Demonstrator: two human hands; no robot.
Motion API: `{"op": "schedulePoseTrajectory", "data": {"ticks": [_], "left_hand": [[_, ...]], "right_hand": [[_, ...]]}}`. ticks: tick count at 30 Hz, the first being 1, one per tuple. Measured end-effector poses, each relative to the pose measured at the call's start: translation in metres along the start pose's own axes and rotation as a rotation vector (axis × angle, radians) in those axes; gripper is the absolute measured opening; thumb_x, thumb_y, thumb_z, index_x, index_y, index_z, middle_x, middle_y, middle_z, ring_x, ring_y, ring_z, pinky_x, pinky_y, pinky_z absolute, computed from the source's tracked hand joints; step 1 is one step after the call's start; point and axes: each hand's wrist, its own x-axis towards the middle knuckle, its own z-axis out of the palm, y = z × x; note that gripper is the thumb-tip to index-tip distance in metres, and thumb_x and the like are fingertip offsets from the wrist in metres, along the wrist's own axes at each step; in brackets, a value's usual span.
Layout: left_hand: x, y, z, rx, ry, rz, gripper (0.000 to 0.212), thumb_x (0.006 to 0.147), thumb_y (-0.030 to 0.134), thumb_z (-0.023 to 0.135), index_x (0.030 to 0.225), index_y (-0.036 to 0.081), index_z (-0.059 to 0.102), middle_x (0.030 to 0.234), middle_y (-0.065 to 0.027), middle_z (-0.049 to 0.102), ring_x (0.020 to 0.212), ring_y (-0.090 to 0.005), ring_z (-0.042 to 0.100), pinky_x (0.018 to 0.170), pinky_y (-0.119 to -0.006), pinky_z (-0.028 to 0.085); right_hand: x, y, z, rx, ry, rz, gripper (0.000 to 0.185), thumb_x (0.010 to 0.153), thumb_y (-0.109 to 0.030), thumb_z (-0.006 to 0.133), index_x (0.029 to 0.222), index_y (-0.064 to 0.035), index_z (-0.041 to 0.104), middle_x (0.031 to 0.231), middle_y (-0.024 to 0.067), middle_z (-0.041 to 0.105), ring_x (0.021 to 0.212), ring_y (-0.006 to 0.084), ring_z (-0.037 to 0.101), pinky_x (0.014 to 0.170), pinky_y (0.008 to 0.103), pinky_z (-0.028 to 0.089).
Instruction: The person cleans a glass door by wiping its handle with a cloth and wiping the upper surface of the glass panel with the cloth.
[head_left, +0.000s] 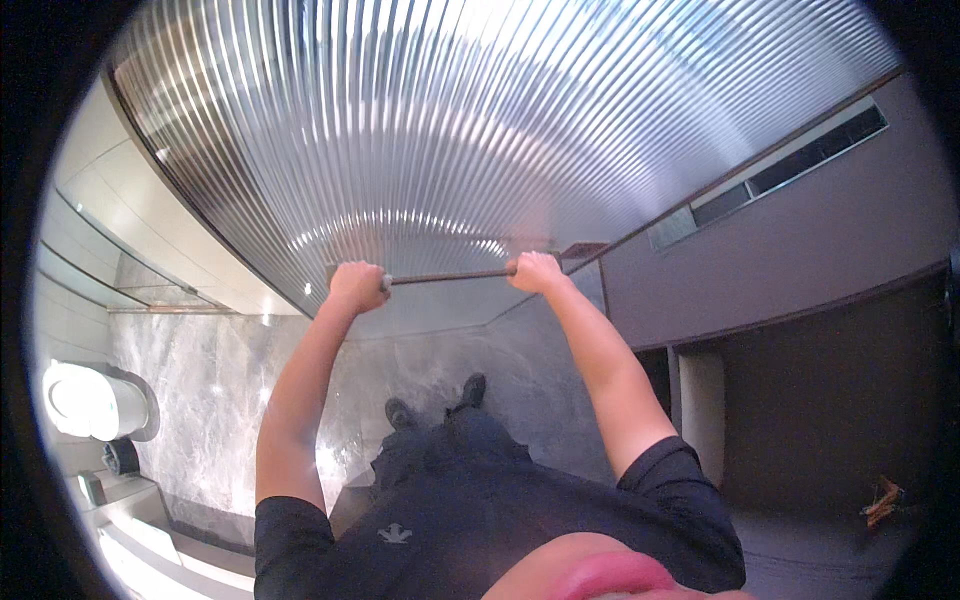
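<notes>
A thin dark bar (450, 277) runs level in front of a ribbed glass panel (450, 150). My left hand (360, 286) is closed around the bar's left end, and something small and pale shows at the edge of that fist. Near the other end, my right hand (535, 271) grips the same bar. Both arms reach out straight ahead. Whether the bar is fixed to the glass cannot be told, as my fists cover its ends.
Below me spreads a grey marble-patterned floor (202, 375). At the left stand a white toilet (101, 405) and a small dark bin (121, 456). A wall with a long recess (780, 176) lies to the right, above a dark opening (825, 397).
</notes>
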Motion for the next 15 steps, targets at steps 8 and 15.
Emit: {"op": "schedulePoseTrajectory", "data": {"ticks": [8, 15], "left_hand": [[0.000, 0.001, 0.001, -0.046, 0.009, -0.034, 0.031, 0.074, 0.037, 0.071, 0.089, 0.011, 0.072, 0.085, -0.0150, 0.072, 0.083, -0.0344, 0.070, 0.075, -0.047, 0.056], [-0.005, 0.007, -0.007, -0.082, 0.048, -0.054, 0.027, 0.074, 0.035, 0.072, 0.093, 0.016, 0.073, 0.085, -0.0127, 0.072, 0.084, -0.0328, 0.070, 0.075, -0.046, 0.056]], "right_hand": [[-0.009, -0.004, -0.011, 0.044, 0.002, 0.004, 0.027, 0.081, -0.032, 0.060, 0.101, -0.0220, 0.075, 0.102, 0.0113, 0.073, 0.098, 0.0330, 0.069, 0.085, 0.0452, 0.054], [-0.007, -0.002, -0.009, 0.008, 0.003, 0.007, 0.025, 0.080, -0.033, 0.061, 0.097, -0.0220, 0.075, 0.099, 0.0111, 0.073, 0.097, 0.0328, 0.069, 0.084, 0.0461, 0.054]]}}
